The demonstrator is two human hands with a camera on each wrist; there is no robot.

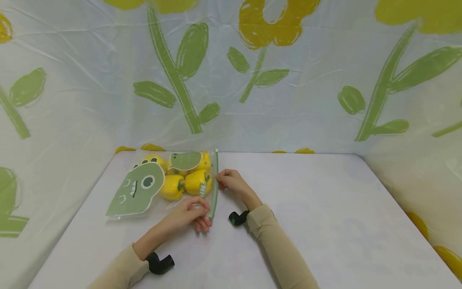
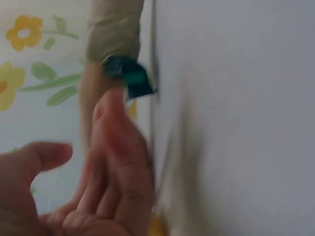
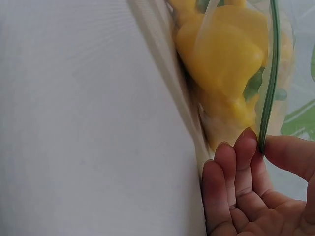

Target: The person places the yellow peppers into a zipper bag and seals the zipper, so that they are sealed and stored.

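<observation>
A clear zip bag [image 1: 135, 192] printed with a green cartoon monster lies on the left half of the table. Several yellow bell peppers [image 1: 197, 182] are inside it. Its green zip strip [image 1: 215, 196] runs along the right edge. At the middle of that strip, my right hand [image 1: 232, 184] pinches the edge between thumb and fingertips; the right wrist view shows the pinched strip [image 3: 271, 64] up close. My left hand [image 1: 191, 212] hovers by the strip's near end, fingers loosely bent. In the left wrist view its thumb and fingers [image 2: 130, 191] stand apart with nothing between them.
The white table [image 1: 317, 216] stretches away to the right of the bag. A flower-printed sheet [image 1: 306, 100] rises behind it and at both sides. Black curved pieces [image 1: 160, 264] sit at both wrists, close to the tabletop.
</observation>
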